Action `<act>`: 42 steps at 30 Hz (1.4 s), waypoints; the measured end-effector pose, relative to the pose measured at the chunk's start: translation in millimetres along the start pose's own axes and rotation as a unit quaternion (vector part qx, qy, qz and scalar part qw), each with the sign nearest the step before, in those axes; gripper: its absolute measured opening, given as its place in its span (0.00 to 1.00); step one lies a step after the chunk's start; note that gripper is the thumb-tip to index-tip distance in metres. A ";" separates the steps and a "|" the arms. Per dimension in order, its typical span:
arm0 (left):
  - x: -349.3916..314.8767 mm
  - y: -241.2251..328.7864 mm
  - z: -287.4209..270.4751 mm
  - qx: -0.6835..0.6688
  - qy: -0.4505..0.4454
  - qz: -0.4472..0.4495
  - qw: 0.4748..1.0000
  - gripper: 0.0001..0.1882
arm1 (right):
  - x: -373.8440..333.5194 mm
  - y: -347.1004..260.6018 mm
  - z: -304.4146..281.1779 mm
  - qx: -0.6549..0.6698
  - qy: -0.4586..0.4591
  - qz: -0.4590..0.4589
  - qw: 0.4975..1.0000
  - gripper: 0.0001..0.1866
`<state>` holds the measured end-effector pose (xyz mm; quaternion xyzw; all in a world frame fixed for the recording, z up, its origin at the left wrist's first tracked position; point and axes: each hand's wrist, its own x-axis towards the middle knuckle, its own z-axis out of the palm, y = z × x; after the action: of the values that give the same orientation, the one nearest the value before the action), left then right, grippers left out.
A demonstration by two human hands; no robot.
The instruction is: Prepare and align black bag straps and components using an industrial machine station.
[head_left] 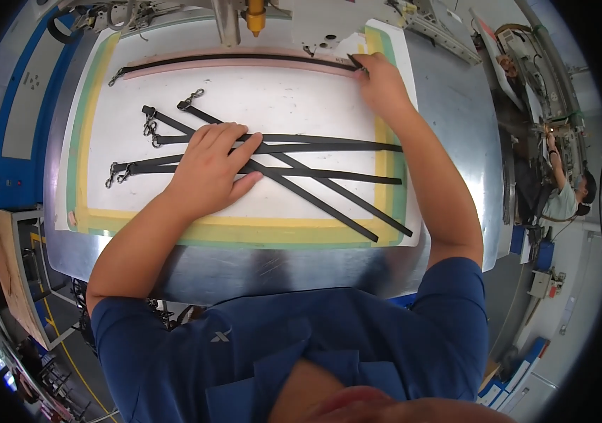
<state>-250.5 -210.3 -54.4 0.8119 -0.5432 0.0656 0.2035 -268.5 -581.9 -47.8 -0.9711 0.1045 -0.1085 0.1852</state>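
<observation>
My left hand [210, 166] lies flat with its fingers stretched over several loose black straps [336, 146], which cross each other on the white work sheet. Metal swivel hooks [150, 128] hang from their left ends. At the far right of the sheet, the fingers of my right hand [383, 83] are closed at the right end of another black strap [244, 57]. This one runs nearly straight along a pale pink strip [195, 65], with its metal hook [116, 76] at the left. A short dark tip shows at my right fingertips; its kind is unclear.
Yellow and green tape [244, 227] borders the sheet on a metal table [258, 271]. Over the far edge hangs a machine head with a gold-coloured nozzle [256, 20]. A blue cabinet [19, 141] stands left. Another person [565, 187] works at far right.
</observation>
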 end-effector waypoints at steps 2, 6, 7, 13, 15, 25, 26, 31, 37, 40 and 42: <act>0.2 -0.1 -0.5 -0.020 0.004 0.000 1.000 0.30 | 0.7 -0.7 -2.1 0.012 0.043 -0.006 0.999 0.21; 4.1 -0.2 2.7 -0.013 0.012 0.001 1.000 0.23 | -1.5 -5.8 -12.7 0.012 0.017 0.083 0.996 0.18; 5.1 -0.6 5.8 -0.020 0.011 0.004 1.000 0.22 | -2.9 -5.8 -14.3 0.021 -0.042 0.127 0.991 0.18; 11.4 0.4 5.5 -0.022 0.011 0.008 1.000 0.21 | -15.4 1.1 -3.0 -0.097 0.011 0.037 0.995 0.15; 10.5 1.1 5.7 -0.015 0.010 0.011 1.000 0.20 | -17.3 3.4 0.3 -0.093 0.016 0.025 0.995 0.15; -4.9 -16.0 -35.7 0.040 -0.069 -0.032 0.996 0.37 | -14.1 13.5 -3.5 -0.084 0.022 0.029 0.996 0.14; -10.5 -23.4 -46.2 0.048 -0.107 -0.044 0.992 0.39 | -14.0 14.3 -4.8 -0.080 0.025 0.033 0.996 0.14; -32.6 -50.4 -81.7 0.075 -0.152 -0.082 0.982 0.41 | -22.4 21.7 -8.7 -0.098 0.025 0.038 0.994 0.13; -53.2 -86.9 -86.3 0.027 -0.136 -0.023 0.990 0.39 | -17.8 18.0 -9.5 -0.111 0.010 0.053 0.992 0.15; -54.1 -82.0 -81.1 0.033 -0.123 -0.007 0.992 0.38 | -26.4 20.8 -19.0 -0.113 0.021 0.063 0.991 0.15; -47.0 -70.4 -74.7 0.048 -0.119 -0.003 0.992 0.36 | -24.6 15.7 -27.8 -0.074 0.023 0.155 0.985 0.16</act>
<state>-196.8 -117.1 -20.1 0.8246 -0.5570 -0.0059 0.0985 -301.4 -599.6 -32.8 -0.9514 0.2656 -0.0925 0.1255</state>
